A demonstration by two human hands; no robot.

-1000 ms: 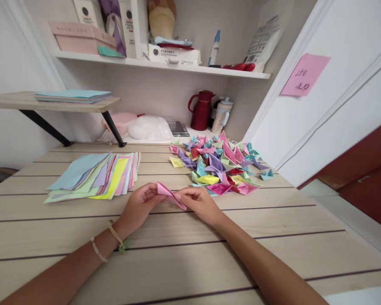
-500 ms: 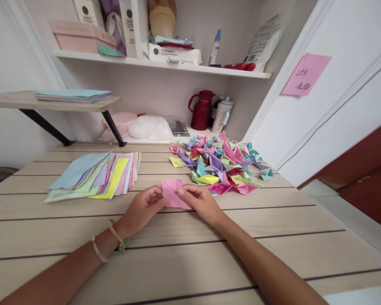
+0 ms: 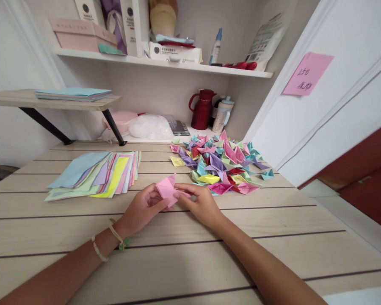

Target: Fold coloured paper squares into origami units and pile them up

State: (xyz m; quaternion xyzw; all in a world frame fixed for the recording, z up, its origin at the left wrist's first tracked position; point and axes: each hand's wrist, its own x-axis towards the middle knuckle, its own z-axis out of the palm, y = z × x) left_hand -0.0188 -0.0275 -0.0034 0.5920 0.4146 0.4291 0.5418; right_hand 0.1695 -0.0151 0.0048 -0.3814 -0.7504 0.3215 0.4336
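A partly folded piece of pink paper (image 3: 166, 189) is held between both hands, just above the wooden table (image 3: 178, 254). My left hand (image 3: 143, 208) pinches its left side, thumb in front and fingers behind. From the right, my right hand (image 3: 199, 202) grips the other side between thumb and fingers. The paper's upper corner points up, and its lower right part is partly covered by my right fingers. Beyond my right hand lies a heap of folded paper boats (image 3: 217, 165) in many colours. A fanned stack of coloured paper sheets (image 3: 79, 171) rests to the left.
A small raised wooden shelf (image 3: 82, 106) on black legs carries more paper sheets (image 3: 73, 94) at the back left. Behind the table stand a red jug (image 3: 203, 111), a pale bottle (image 3: 222, 114) and a white plastic bag (image 3: 150, 127). A pink note (image 3: 308, 74) sticks to the right panel.
The pink paper has gone from a flat square to a folded shape with a raised corner. Both hands have shifted slightly with it; the heap and stack stay put.
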